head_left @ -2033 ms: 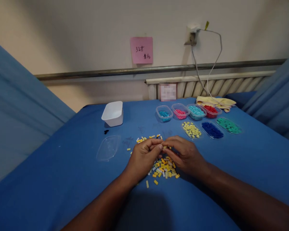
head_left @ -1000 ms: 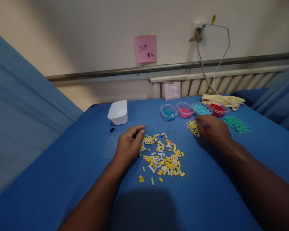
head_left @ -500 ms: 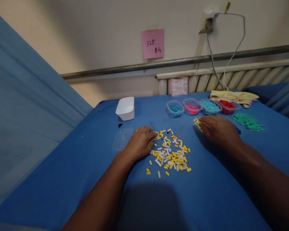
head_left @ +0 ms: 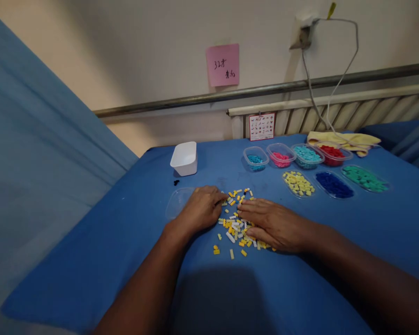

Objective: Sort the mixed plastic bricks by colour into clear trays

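A loose pile of small yellow, orange and white bricks (head_left: 234,222) lies on the blue cloth-covered table (head_left: 125,260). My left hand (head_left: 199,210) rests at the pile's left edge. Its fingers are curled and its fingertips touch the nearest bricks; what they pinch, if anything, is hidden. My right hand (head_left: 274,225) lies palm down over the right part of the pile, with its fingers stretched flat toward the left hand. An empty clear tray (head_left: 175,204) sits just left of my left hand.
A white tub (head_left: 184,158) and a small black piece (head_left: 176,182) lie at the back left. Clear containers hold blue (head_left: 255,159), pink (head_left: 281,156), cyan (head_left: 306,154) and red (head_left: 333,153) bricks. Flat lids hold yellow (head_left: 298,183), dark blue (head_left: 333,184) and green (head_left: 365,179) ones. A yellow cloth (head_left: 342,138) lies behind.
My right hand has come back from the lid of yellow bricks to the pile, uncovering that lid. My left hand has stayed at the pile's left edge.
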The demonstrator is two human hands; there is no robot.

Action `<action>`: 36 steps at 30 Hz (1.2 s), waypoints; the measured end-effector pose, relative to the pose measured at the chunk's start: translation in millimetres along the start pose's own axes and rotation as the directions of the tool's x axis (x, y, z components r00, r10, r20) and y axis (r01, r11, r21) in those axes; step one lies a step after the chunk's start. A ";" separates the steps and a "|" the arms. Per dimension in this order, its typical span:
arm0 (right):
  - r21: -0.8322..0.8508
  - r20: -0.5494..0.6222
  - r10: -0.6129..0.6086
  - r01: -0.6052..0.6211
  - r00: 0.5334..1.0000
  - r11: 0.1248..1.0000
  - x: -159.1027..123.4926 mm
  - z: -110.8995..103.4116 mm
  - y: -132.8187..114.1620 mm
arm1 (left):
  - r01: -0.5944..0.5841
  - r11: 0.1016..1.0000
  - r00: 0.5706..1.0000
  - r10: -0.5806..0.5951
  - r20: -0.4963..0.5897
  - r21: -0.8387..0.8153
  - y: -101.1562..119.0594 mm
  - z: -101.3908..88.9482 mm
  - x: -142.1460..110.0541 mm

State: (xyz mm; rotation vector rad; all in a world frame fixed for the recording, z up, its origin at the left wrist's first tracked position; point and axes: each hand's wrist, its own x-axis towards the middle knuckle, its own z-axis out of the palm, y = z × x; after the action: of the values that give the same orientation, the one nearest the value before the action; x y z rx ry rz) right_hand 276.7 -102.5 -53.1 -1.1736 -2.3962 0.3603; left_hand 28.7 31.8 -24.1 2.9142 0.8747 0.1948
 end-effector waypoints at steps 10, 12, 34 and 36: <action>-0.048 -0.266 -0.016 0.003 0.964 0.999 -18.1 -10.7 13.4 | -0.024 1.000 0.999 0.024 0.049 -0.012 0.2 -8.3 0.3; -0.049 -0.274 -0.025 0.013 0.961 0.999 -20.4 -10.5 14.9 | -0.001 1.000 0.998 0.001 0.058 -0.012 1.5 -8.6 1.1; 0.815 -0.323 0.629 -0.130 0.707 0.565 7.7 24.8 -5.0 | -0.094 0.568 0.948 -0.199 -0.248 -0.817 75.0 17.3 12.5; 0.779 -0.356 0.628 -0.151 0.691 0.608 4.8 18.4 2.5 | -0.088 0.612 0.938 -0.214 -0.272 -0.786 69.6 18.0 14.3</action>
State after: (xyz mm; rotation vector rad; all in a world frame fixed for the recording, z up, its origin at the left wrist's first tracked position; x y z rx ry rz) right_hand 266.6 -97.8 -68.8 -1.1988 -1.1852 0.8224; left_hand 80.9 -19.1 -31.8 2.0111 0.6702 0.8665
